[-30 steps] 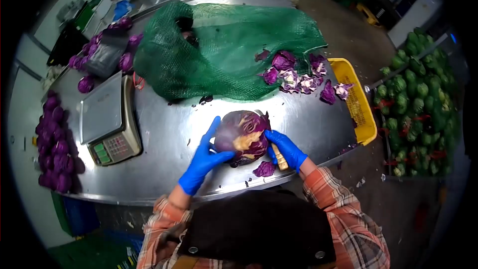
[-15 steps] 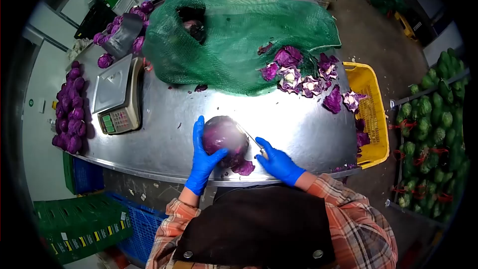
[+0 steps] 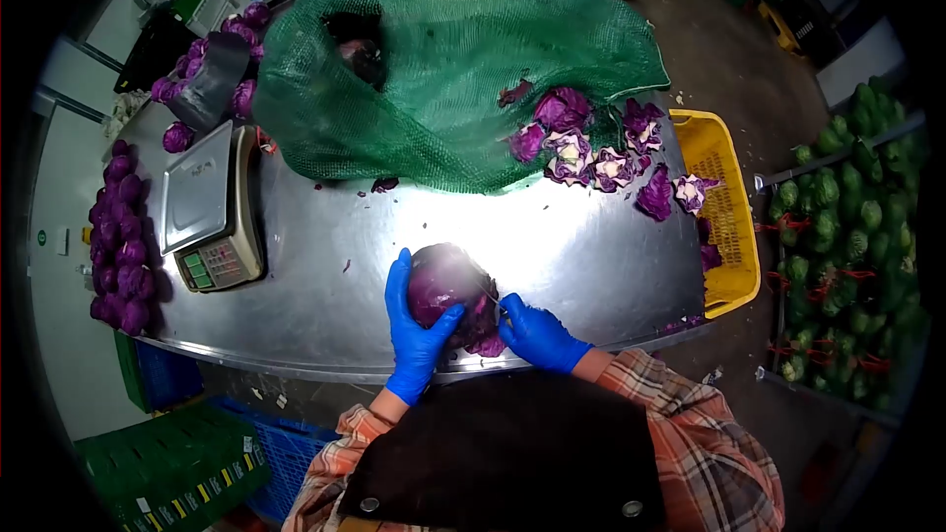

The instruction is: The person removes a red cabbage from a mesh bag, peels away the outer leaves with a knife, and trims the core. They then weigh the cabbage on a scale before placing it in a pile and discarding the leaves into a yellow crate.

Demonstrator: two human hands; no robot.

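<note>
A large red cabbage (image 3: 439,281) sits near the front edge of the steel table. My left hand (image 3: 418,327), in a blue glove, grips it from the left side, thumb across its near face. In my blue-gloved right hand (image 3: 540,335) is a knife (image 3: 493,297), its thin blade against the cabbage's right side; the handle is hidden in my fist. A loose purple leaf (image 3: 486,346) lies below the cabbage, close to my right fingers.
A green mesh bag (image 3: 463,79) covers the back of the steel table (image 3: 325,305). Cut leaves and stumps (image 3: 570,156) lie by its right end, near a yellow crate (image 3: 734,236). A scale (image 3: 212,207) and stacked red cabbages (image 3: 123,236) stand left; green vegetables (image 3: 838,236) fill a right-hand rack.
My right hand has moved left, bringing the knife from the cabbage's upper right edge onto its right side. My left hand keeps its hold. The whole view has shifted slightly.
</note>
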